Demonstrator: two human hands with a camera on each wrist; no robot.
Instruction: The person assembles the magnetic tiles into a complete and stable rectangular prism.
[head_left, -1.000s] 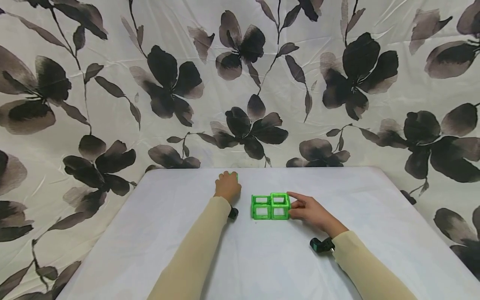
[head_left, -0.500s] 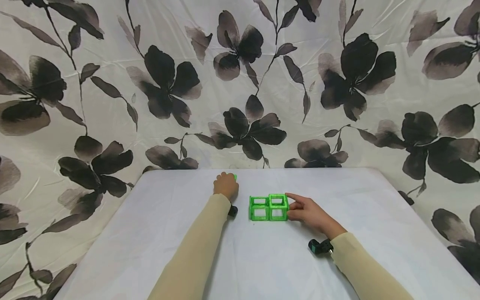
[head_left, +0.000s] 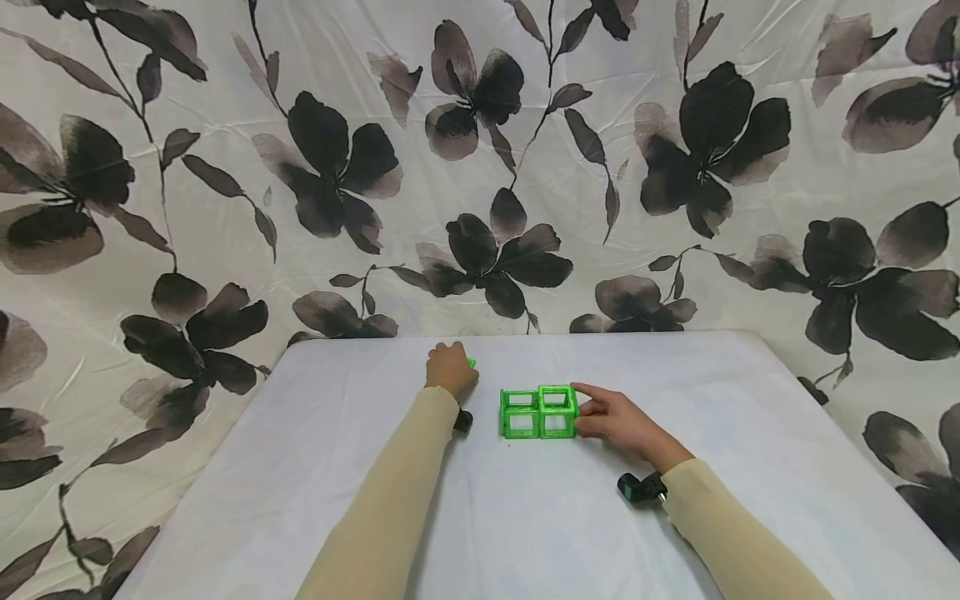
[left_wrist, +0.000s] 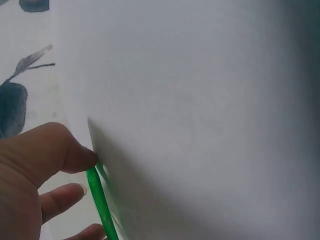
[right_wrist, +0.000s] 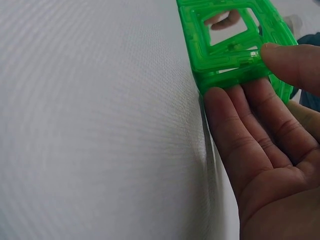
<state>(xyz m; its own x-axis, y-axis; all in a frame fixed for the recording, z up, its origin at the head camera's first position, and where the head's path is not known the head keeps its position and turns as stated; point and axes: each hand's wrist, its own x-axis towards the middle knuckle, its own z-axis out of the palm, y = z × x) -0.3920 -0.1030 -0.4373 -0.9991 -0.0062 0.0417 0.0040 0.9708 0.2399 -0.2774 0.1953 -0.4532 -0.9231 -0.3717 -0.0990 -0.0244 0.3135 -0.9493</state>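
A green see-through structure of open square frames, which look like magnetic tiles, stands on the white-covered table in the head view. It forms two cube-like parts side by side, the right one with a raised top. My right hand holds its right side, with the thumb and fingertips on the frame edges in the right wrist view. Farther back and to the left, my left hand pinches a single green tile between thumb and fingers. Most of that tile is hidden behind the hand in the head view.
The table has a white cloth, and its back edge lies just beyond my left hand. Behind it hangs a white cloth with dark flowers. A small black device is worn at the right wrist.
The green tile at my left hand now shows slightly lower beside the fingers. My right hand and the tile structure stay in place; the whole head view has shifted slightly.
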